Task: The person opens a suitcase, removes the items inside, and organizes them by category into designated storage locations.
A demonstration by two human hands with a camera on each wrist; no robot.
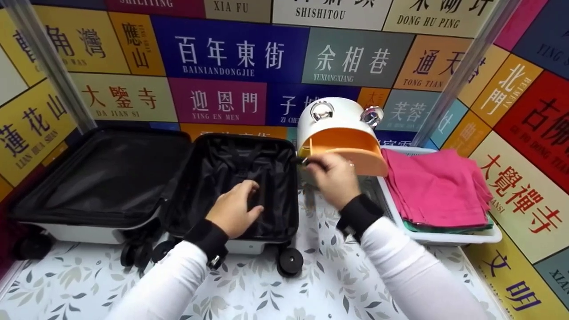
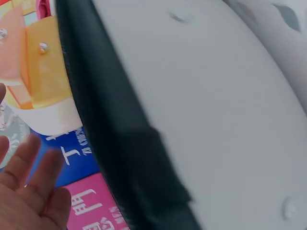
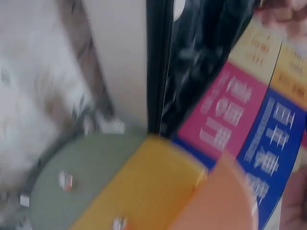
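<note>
Overhead only: pink cloths [image 1: 438, 186] beside suitcase [image 1: 231, 186].

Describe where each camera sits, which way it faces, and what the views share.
Head: looks down at the open black-lined suitcase, left hand resting inside, right hand pinching something at its rim.
Left wrist: faces the suitcase's white shell; fingers show.
Right wrist: blurred, along the suitcase edge.
All show the white-and-orange drawer box.
</note>
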